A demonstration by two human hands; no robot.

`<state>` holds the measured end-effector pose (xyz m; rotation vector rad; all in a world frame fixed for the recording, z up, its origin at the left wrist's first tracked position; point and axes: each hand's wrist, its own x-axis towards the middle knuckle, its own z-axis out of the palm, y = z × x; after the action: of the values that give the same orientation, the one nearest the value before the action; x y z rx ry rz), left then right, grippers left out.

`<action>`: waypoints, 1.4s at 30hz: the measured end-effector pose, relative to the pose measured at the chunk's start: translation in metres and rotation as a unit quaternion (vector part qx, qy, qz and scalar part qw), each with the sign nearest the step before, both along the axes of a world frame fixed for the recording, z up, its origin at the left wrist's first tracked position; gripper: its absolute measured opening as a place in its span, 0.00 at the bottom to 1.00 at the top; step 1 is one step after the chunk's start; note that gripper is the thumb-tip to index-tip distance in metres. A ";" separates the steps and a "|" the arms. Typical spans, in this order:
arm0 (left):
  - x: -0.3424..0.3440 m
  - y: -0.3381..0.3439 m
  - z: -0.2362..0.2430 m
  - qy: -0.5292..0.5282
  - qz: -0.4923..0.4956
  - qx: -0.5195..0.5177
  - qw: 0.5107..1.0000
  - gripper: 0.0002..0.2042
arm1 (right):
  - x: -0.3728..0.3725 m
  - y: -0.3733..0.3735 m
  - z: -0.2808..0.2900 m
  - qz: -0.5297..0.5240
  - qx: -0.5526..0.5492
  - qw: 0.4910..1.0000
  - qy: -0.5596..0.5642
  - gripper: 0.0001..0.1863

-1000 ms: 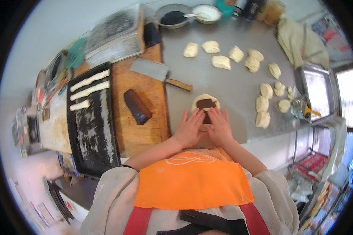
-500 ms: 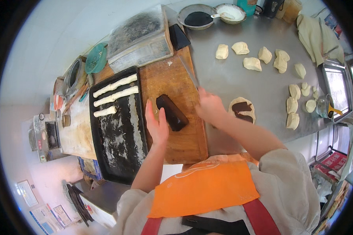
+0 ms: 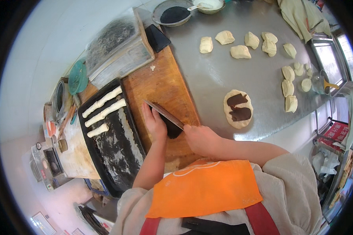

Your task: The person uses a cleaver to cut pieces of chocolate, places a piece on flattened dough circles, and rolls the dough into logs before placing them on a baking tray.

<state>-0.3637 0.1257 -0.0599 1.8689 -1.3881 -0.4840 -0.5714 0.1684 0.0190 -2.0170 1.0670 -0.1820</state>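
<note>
My right hand (image 3: 202,140) grips the handle of a long knife (image 3: 164,114). The blade lies slantwise over a dark brown block (image 3: 174,131) on the wooden board (image 3: 164,76), hiding part of it. Against the block's left side rests my left hand (image 3: 154,124), fingers stretched out and thumb apart, close to the blade's tip. To the right, a flattened round of dough (image 3: 238,124) on the metal table bears dark brown slices (image 3: 240,114).
A black baking tray (image 3: 115,156) holding three white dough strips (image 3: 106,113) stands left of the board. Several dough pieces (image 3: 240,51) lie across the metal table (image 3: 200,74). Bowls (image 3: 172,15) and a dusty box (image 3: 121,47) stand at the back.
My right hand has brought the knife leftward and down, from the board's right edge onto the dark block. My left hand stays beside the block. The whole view has turned somewhat.
</note>
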 end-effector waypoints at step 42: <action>-0.083 -0.035 0.085 0.324 -0.268 0.312 0.852 0.05 | -0.100 -0.021 -0.049 -0.261 0.349 0.802 -0.409 0.21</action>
<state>-0.4463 0.0911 0.0256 1.4730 -1.3245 -1.8478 -0.6711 0.1478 -0.0298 -0.7796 0.8819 -0.7516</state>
